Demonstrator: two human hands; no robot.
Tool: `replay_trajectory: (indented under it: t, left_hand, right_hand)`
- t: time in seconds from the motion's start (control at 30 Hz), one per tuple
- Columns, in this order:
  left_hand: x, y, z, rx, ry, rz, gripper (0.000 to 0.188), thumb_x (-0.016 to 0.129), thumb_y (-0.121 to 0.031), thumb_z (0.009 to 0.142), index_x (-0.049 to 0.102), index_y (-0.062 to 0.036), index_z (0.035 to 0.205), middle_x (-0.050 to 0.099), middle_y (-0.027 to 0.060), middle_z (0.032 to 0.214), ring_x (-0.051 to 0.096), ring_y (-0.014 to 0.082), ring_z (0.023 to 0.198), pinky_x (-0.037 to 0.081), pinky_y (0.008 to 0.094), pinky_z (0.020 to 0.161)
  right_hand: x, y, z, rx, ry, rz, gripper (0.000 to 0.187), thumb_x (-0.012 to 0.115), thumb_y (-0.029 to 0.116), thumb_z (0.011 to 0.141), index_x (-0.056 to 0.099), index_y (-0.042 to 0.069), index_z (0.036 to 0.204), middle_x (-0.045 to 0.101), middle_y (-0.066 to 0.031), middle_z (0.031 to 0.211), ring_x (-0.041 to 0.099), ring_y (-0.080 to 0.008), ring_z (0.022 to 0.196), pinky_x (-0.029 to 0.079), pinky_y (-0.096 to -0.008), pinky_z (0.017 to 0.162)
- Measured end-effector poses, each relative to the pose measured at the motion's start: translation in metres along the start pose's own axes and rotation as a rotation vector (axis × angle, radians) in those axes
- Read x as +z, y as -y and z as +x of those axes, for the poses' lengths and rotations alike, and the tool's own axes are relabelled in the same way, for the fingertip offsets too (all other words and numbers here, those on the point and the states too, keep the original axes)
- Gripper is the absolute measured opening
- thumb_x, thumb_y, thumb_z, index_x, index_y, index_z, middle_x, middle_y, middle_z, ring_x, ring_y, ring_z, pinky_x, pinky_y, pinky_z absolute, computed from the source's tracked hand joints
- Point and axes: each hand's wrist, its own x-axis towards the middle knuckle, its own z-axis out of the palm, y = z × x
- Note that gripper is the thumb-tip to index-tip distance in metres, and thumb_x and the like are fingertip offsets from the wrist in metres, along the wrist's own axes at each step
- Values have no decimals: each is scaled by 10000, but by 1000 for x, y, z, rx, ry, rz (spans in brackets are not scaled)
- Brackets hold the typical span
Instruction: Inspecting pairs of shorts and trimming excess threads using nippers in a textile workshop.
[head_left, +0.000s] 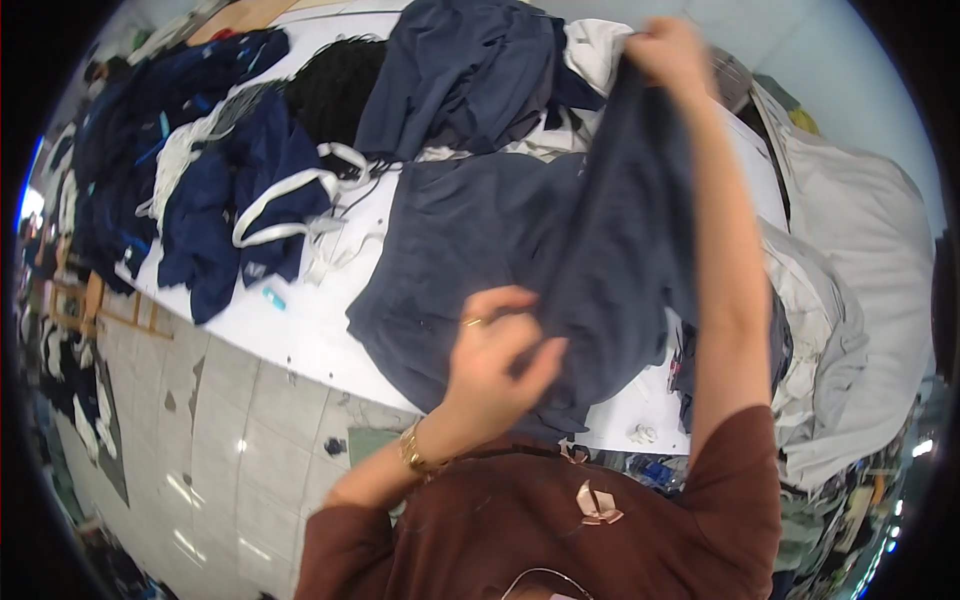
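White tabletop (330, 335) beneath, the right hand (672, 60) holds slate cloth (450, 240), grip closed.

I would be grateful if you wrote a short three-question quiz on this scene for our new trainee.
1. Which of the person's hands holds up part of the dark blue-grey cloth?
2. True or false: the gold-coloured band is worn on the right wrist.
3. What colour is the small object lying on the white table, to the left of the cloth? A) red B) turquoise C) yellow

Key:
1. The right hand.
2. False: the gold-coloured band is on the left wrist.
3. B, turquoise.
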Motion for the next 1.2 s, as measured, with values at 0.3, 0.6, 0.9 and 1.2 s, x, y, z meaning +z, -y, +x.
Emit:
replay_trajectory:
  t: [0.3, 0.6, 0.9, 1.2]
  left_hand:
    - [-64, 142, -98, -736, -254, 241, 268, 614, -52, 822, 424, -27, 1009, 471, 148, 1142, 503, 187, 882, 423, 295, 696]
    - [-65, 149, -71, -448, -62, 766, 498, 663, -186, 833, 447, -5, 1244, 352, 216, 1322, 244, 370, 1298, 301, 463, 1012]
    - [-24, 131, -83, -213, 396, 709, 299, 721, -228, 769, 626, -81, 1011, 491, 157, 1200, 292, 386, 1270, 232, 518, 1037]
    - [-28, 165, -108, -256, 574, 1092, 667, 553, -497, 843, 383, -145, 1383, 305, 191, 1436, 135, 435, 1361, 122, 584, 1068]
  right_hand:
    - [315, 89, -86, 18, 409, 191, 343, 690, 259, 602, 696, 28, 855, 629, -205, 978, 603, -353, 968, 505, -414, 836]
    - [156, -37, -218, 85, 60, 434, 347, 705, 278, 757, 642, 59, 1018, 636, -145, 1005, 625, -277, 914, 496, -339, 793]
    - [99, -134, -472, 840, -50, 346, 366, 735, 347, 752, 620, 7, 825, 594, -126, 744, 559, -206, 713, 450, -308, 665]
    - [47, -75, -447, 832, -85, 664, 222, 636, 165, 847, 463, 33, 892, 508, -79, 524, 480, -209, 437, 346, -342, 456]
